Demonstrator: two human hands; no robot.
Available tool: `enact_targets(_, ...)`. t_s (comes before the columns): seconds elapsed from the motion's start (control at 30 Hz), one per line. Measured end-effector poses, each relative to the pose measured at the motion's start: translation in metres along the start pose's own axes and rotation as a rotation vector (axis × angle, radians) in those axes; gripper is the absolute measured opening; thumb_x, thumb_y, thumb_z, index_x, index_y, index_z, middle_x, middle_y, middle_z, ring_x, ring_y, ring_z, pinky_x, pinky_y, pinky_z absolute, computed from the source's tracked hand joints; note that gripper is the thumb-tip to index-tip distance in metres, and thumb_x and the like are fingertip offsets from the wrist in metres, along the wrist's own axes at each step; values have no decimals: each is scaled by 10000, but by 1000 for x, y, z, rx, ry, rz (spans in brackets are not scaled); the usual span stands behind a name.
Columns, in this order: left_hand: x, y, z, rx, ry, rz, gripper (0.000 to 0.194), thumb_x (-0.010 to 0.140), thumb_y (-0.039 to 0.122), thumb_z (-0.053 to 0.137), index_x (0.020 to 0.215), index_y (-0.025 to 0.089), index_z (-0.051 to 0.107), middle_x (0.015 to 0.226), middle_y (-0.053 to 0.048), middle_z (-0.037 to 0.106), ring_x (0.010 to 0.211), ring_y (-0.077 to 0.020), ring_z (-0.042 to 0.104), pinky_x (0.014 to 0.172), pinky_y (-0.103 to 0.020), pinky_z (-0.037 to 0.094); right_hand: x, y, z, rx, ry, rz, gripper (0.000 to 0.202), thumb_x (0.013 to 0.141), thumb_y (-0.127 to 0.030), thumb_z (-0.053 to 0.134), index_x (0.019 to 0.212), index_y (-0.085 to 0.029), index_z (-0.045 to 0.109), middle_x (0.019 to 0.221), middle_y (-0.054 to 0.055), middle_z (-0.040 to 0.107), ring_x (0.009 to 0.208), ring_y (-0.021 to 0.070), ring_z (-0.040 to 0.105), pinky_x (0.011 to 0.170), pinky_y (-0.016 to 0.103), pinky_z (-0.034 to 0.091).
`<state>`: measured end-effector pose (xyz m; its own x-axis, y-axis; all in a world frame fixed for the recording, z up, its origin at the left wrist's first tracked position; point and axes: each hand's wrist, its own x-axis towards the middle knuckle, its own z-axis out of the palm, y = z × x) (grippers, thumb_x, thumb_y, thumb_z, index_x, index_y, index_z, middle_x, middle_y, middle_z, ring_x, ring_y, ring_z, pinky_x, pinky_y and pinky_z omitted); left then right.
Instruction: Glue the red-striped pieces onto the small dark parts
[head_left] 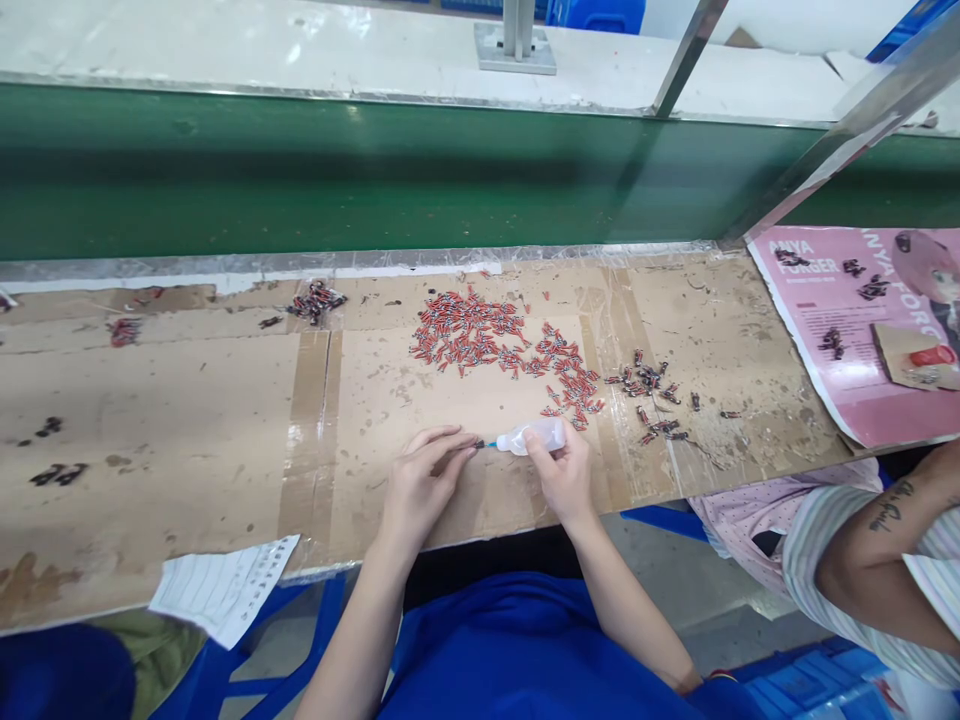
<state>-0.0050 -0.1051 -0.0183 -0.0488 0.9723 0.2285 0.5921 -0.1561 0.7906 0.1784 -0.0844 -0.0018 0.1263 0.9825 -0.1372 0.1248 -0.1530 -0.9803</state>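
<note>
Between the fingertips of my left hand [424, 480] is a small dark part [480, 444], too small to make out fully. My right hand [562, 475] is closed round a translucent white squeeze bottle [536, 437] lying on its side. Its thin blue tip [491, 445] points left and meets or nearly meets the dark part. Just beyond my hands lies a spread pile of small red-and-metal pieces [472, 330], trailing toward the bottle. A looser group of red pieces with dark ends [649, 380] is to the right of my right hand.
Brown cardboard [390, 390] covers the bench, with a green conveyor belt [337, 170] behind it. More dark pieces [315, 300] lie left. A written paper sheet [225, 590] hangs over the front edge. A pink poster [817, 340] and a co-worker's arm [885, 550] are at right.
</note>
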Motion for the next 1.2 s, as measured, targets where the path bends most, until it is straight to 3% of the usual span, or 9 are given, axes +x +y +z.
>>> enact_targets(0.3,3,2,0,2,-7,24,135,880,279,640,946,237,750,911,-36,776,964,-210,708,883,-379,594,0,0,-2,82,87,-37,201,762,-401,657,752,-211,596,647,-13,635,588,161,586,560,279,483)
enact_targets(0.43,1,1,-3,-27,-23,3,161,888,329,619,932,239,744,932,-43,777,935,-214,717,874,-393,594,1,-3,-1,177,165,-58,243,749,-402,679,881,-214,600,780,26,715,655,189,665,596,307,526)
enact_targets(0.6,-10,1,-18,-165,156,-210,227,826,384,671,944,200,730,879,-54,780,833,-208,744,865,-382,609,3,-9,25,67,-16,-171,379,663,-324,780,894,-252,489,1012,82,764,967,253,728,873,399,555)
enact_targets(0.77,-15,11,-35,-323,284,-367,266,722,329,772,925,163,731,901,-84,785,802,-207,755,834,-337,630,6,-11,42,-196,-163,-186,319,736,-227,750,986,-245,554,1093,80,753,1056,240,703,919,404,543)
enact_targets(0.9,-18,25,-37,-360,258,-379,222,698,312,796,857,165,750,838,-75,787,783,-224,761,803,-335,647,1,-11,8,-360,-123,-364,460,714,-284,822,1131,-241,633,1123,85,722,1115,263,634,968,433,516)
enact_targets(0.97,-22,32,-36,-370,221,-371,184,701,302,797,826,173,759,801,-62,785,766,-222,762,787,-318,651,-1,-10,-19,-449,-30,-439,256,813,-291,749,1061,-257,699,1025,73,729,1040,259,624,952,446,510)
enact_targets(1.03,-26,38,-34,-392,176,-360,159,706,297,795,814,183,767,789,-53,785,752,-219,763,763,-299,653,-1,-7,-44,-540,76,-445,102,892,-259,656,943,-267,744,925,67,720,962,258,609,900,448,517)
enact_targets(1.1,-29,44,-31,-421,112,-355,154,715,302,792,818,190,775,793,-50,786,746,-222,764,751,-296,656,2,-1,-60,-610,130,-420,118,901,-270,647,875,-270,762,868,70,702,916,267,586,856,452,519)
enact_targets(1.2,-30,52,-26,-460,14,-353,157,733,317,786,834,197,782,834,-54,789,775,-234,766,777,-317,656,6,8,-65,-652,117,-393,112,881,-284,673,822,-263,766,828,76,684,893,277,566,829,457,521)
